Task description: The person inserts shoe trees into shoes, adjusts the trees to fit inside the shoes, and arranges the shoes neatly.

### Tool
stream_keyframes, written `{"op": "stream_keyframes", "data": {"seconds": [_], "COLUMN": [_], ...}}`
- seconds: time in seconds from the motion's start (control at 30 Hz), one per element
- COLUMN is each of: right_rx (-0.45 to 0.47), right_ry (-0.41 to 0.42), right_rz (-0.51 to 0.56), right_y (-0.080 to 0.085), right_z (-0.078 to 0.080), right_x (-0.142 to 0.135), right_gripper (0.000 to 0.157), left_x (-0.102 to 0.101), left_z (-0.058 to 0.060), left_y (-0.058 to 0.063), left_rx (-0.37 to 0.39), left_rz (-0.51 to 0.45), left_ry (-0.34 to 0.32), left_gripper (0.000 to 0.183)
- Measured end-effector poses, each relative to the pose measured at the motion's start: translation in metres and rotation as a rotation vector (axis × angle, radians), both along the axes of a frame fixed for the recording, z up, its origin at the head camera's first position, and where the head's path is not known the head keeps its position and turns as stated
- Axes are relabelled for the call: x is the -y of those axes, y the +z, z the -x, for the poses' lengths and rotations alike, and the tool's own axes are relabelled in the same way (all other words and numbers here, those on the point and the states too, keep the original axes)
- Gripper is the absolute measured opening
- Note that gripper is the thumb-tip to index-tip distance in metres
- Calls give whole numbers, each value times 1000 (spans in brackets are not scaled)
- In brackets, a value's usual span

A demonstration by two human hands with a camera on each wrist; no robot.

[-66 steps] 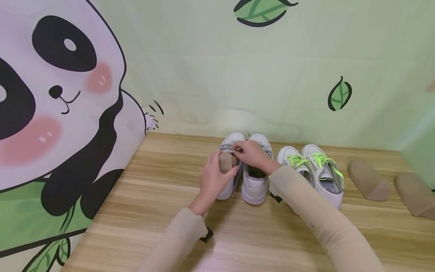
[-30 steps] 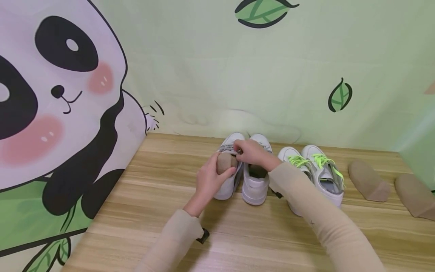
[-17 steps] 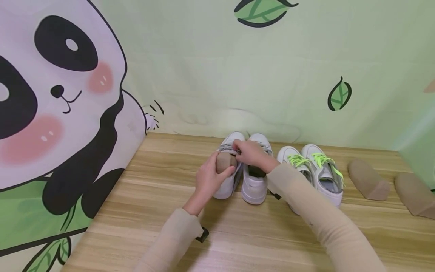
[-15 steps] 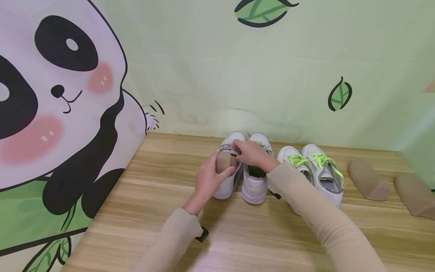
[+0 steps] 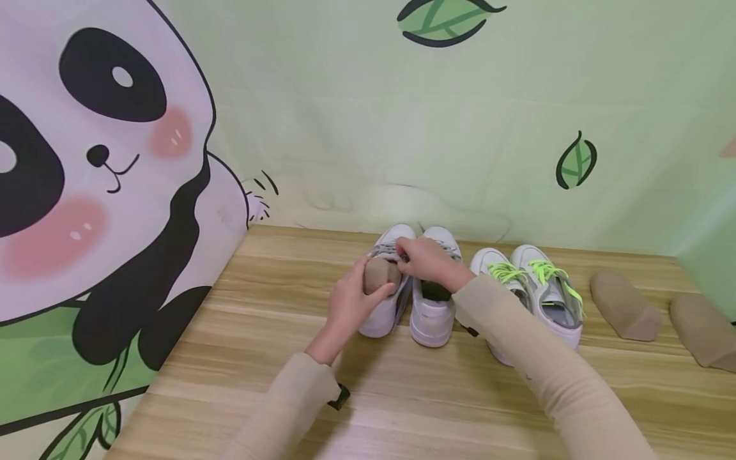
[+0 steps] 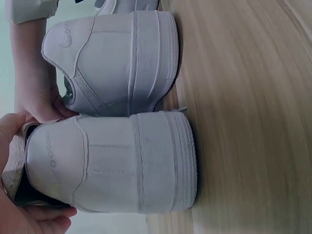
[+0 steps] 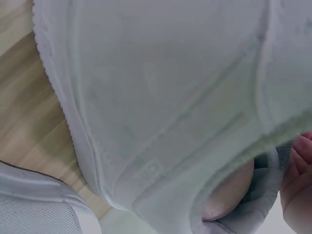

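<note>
In the head view my left hand (image 5: pixel 347 310) holds a brown moulded shoe insert (image 5: pixel 381 275) between thumb and fingers. The insert's far end is hidden in the leftmost white sneaker (image 5: pixel 377 324). Reaching across from the right, my right hand (image 5: pixel 432 260) pinches the tongue area of that sneaker, just beyond the insert. Beside it stands the second white sneaker (image 5: pixel 432 324), partly covered by the right hand and wrist. The left wrist view shows the leftmost sneaker's heel (image 6: pixel 107 165), with the insert (image 6: pixel 13 158) at its opening. Close-up sneaker side (image 7: pixel 161 97) fills most of the right wrist view.
To the right stand two white sneakers with neon-green laces (image 5: pixel 543 271), one partly behind my right sleeve. Further right lie two more brown inserts (image 5: pixel 625 306). Everything rests on a wood-grain surface (image 5: pixel 230 345), backed by a pale green wall sheet (image 5: pixel 345 128) with a printed panda.
My left hand and the insert's near end have shifted slightly left, and the sneaker's heel has swung a little the same way. The right hand stays almost still at the tongue area.
</note>
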State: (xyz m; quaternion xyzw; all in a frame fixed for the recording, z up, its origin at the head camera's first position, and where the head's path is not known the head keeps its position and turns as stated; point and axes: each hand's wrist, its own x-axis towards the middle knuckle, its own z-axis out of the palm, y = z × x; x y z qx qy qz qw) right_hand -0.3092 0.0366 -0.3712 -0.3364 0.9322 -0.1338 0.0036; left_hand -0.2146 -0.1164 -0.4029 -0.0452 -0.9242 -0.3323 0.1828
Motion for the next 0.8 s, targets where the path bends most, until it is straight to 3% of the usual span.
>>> {"op": "stream_keyframes", "data": {"seconds": [0.13, 0.33, 0.53, 0.8], "right_rx": [-68, -192, -194, -230], "right_ry": [-7, 67, 86, 116], "right_rz": [-6, -26, 9, 67], "right_y": [-3, -6, -6, -9], "right_z": [0, 1, 0, -1], "right_x": [3, 4, 2, 2], "right_gripper": [12, 11, 12, 12], "left_x": [-2, -8, -10, -13], "left_z": [-1, -1, -1, 2], "left_y": [-2, -4, -3, -5], "left_rx": [-25, -52, -40, -34], "left_rz": [7, -23, -36, 22], "left_ry": [14, 10, 1, 29], "left_gripper": [58, 63, 64, 62]}}
